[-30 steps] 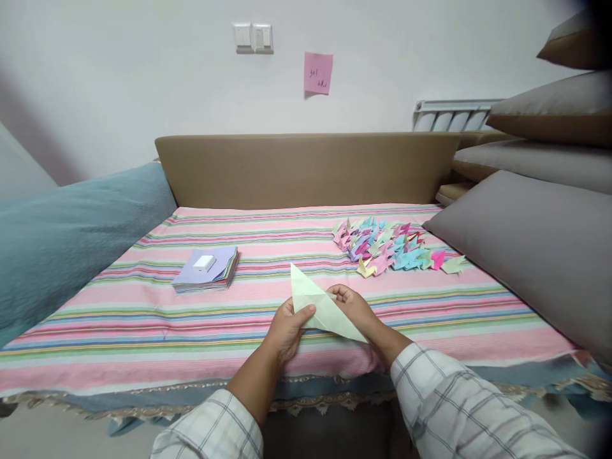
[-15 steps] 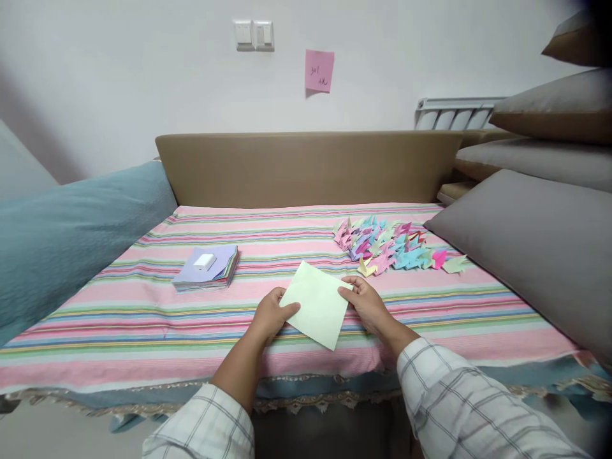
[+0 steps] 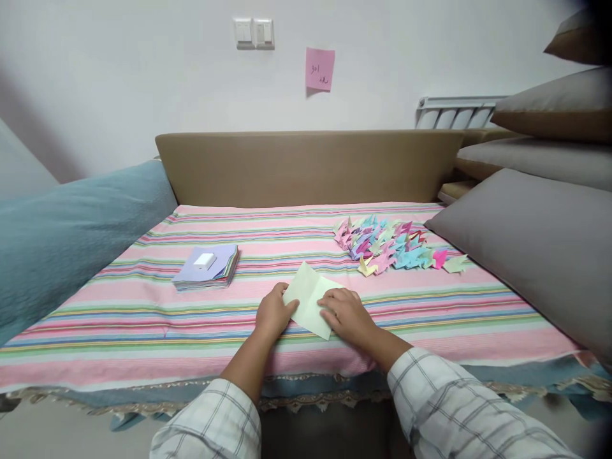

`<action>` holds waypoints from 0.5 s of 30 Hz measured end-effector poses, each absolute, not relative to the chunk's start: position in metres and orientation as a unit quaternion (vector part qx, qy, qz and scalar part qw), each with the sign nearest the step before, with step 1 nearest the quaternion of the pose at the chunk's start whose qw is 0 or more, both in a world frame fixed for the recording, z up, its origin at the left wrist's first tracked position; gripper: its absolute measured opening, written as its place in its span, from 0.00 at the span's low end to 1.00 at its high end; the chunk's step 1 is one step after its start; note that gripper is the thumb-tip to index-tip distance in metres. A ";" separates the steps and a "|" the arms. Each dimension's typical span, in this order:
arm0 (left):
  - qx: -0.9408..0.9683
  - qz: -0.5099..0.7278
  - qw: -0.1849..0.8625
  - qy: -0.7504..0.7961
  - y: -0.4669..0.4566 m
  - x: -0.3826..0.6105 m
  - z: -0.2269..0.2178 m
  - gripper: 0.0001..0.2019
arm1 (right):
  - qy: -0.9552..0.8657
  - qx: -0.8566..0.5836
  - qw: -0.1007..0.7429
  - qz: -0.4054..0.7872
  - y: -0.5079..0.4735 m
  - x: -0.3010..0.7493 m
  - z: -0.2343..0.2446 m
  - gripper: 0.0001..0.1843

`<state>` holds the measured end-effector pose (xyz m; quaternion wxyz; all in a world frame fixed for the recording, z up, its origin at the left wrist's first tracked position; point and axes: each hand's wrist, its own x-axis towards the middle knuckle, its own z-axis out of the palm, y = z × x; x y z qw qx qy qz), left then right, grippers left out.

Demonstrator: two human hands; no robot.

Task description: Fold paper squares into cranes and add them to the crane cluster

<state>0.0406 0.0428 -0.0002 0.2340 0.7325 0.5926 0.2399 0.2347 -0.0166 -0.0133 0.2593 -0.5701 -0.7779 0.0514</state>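
Observation:
Between my two hands is a pale green square sheet of paper (image 3: 304,306), turned cornerwise, with a bend running down its middle. My left hand (image 3: 275,312) grips the left corner, thumb on top and fingers beneath. On the opposite side my right hand (image 3: 349,315) covers the right corner, its fingers curled over the paper and bending that side upward. To the right lies a cluster of folded paper cranes (image 3: 382,245) in pink, blue, purple, green and yellow. A stack of coloured paper (image 3: 191,271) sits to the left, a small white block (image 3: 204,261) on top of it.
A striped cloth (image 3: 143,319) covers the surface under my hands. Grey cushions (image 3: 535,242) pile up along the right, and a blue padded side (image 3: 95,223) slopes at the left. Behind stands a brown backrest (image 3: 306,169); a pink note (image 3: 320,69) is stuck on the wall.
The sheet was flat and is now bent along its middle. My right hand has moved left and inward over the paper, its fingers more curled. My left hand keeps its hold.

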 end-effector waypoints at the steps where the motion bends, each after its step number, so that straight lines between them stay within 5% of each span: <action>1: 0.733 0.238 0.228 0.595 0.043 0.041 0.000 0.15 | -0.790 -0.562 0.240 0.049 -0.018 0.231 -0.013 0.12; 15: 0.705 0.310 0.314 0.555 0.039 0.032 -0.006 0.23 | -0.788 -0.593 0.164 0.035 -0.014 0.222 -0.021 0.17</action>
